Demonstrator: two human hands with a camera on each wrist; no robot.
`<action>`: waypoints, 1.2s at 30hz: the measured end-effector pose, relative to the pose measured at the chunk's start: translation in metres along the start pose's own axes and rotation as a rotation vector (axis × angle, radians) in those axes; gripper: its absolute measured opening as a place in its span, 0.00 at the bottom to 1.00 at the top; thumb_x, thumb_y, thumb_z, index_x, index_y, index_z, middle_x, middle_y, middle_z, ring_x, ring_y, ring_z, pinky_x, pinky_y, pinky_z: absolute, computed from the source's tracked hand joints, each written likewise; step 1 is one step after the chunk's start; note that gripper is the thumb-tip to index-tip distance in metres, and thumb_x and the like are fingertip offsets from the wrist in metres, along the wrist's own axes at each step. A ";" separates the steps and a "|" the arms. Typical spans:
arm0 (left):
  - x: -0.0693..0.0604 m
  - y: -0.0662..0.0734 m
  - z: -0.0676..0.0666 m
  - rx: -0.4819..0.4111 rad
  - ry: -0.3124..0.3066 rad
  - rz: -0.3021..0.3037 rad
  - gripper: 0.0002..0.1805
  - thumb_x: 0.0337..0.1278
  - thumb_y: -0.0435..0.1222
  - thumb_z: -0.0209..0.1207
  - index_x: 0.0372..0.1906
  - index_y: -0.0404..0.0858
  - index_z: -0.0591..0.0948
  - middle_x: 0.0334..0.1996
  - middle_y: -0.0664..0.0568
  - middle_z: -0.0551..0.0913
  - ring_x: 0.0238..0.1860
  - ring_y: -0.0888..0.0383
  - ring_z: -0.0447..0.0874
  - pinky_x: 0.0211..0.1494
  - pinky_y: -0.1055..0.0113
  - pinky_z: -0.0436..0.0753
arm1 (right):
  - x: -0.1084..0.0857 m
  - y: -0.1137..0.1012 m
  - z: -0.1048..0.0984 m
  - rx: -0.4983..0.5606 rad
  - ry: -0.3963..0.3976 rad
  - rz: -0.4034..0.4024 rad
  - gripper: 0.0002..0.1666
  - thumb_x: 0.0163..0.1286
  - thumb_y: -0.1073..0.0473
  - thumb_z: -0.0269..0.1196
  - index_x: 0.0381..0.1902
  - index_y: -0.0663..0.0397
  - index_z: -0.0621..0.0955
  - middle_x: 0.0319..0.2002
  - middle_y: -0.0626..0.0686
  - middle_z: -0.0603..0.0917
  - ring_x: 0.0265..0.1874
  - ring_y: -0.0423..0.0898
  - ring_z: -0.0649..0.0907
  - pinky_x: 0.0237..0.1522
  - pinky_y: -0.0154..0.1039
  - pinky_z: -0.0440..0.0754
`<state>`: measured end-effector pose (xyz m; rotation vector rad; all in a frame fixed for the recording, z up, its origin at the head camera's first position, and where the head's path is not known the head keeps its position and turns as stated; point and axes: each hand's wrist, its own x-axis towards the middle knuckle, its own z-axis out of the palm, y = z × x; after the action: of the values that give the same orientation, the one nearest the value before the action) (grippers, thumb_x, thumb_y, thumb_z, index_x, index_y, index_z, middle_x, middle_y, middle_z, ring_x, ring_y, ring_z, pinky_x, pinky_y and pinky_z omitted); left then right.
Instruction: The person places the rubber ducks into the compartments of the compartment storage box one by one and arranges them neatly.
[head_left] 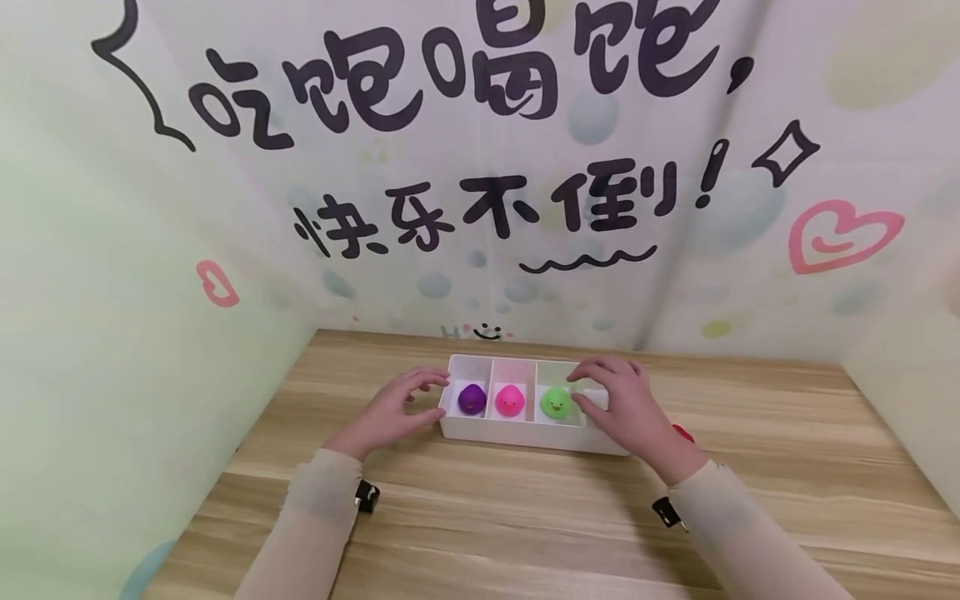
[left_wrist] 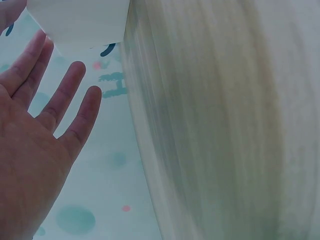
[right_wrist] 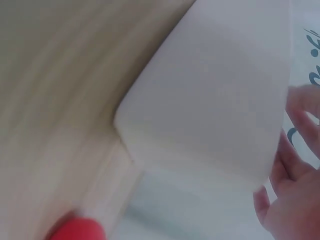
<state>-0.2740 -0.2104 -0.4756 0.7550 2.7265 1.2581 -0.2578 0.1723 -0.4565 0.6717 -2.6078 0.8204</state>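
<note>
A white divided box [head_left: 517, 432] sits on the wooden table. Three small chick toys lie in separate compartments: a purple one [head_left: 472, 399] at the left, a pink one [head_left: 510, 401], then a green one [head_left: 557, 403]. My left hand [head_left: 390, 410] is at the box's left end, thumb and fingers spread; in the left wrist view its longer fingers [left_wrist: 75, 120] are fairly straight. Over the box's right part is my right hand [head_left: 626, 408], thumb and index finger apart beside the green chick. It partly hides the rightmost compartment. Nothing shows in its grasp.
A red object [head_left: 683, 433] lies on the table right of the box, mostly hidden behind my right wrist; its rounded red top [right_wrist: 80, 230] shows in the right wrist view. Behind the table [head_left: 487, 517] hangs a printed backdrop [head_left: 480, 300].
</note>
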 end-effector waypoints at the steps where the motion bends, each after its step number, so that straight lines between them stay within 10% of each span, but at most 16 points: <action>1: 0.000 0.000 0.000 -0.001 0.000 0.002 0.26 0.63 0.38 0.69 0.64 0.39 0.79 0.70 0.50 0.76 0.64 0.37 0.77 0.64 0.38 0.78 | -0.002 0.001 -0.002 0.003 0.032 -0.012 0.15 0.63 0.63 0.75 0.48 0.52 0.86 0.55 0.55 0.84 0.61 0.58 0.77 0.67 0.67 0.60; 15: 0.000 0.002 0.001 0.008 0.015 0.012 0.28 0.63 0.38 0.69 0.66 0.39 0.78 0.68 0.47 0.78 0.62 0.36 0.78 0.62 0.36 0.79 | -0.043 0.041 -0.040 0.000 0.287 0.123 0.16 0.64 0.70 0.69 0.49 0.56 0.84 0.50 0.59 0.84 0.47 0.57 0.78 0.52 0.64 0.63; 36: 0.000 -0.001 0.001 0.007 0.005 0.012 0.27 0.63 0.37 0.69 0.66 0.39 0.78 0.68 0.47 0.77 0.62 0.36 0.77 0.62 0.37 0.79 | -0.083 0.069 -0.063 -0.157 -0.139 0.314 0.27 0.55 0.50 0.80 0.51 0.52 0.86 0.50 0.60 0.85 0.47 0.59 0.82 0.50 0.66 0.66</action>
<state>-0.2739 -0.2105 -0.4770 0.7713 2.7360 1.2555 -0.2144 0.2886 -0.4739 0.2879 -2.9135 0.6630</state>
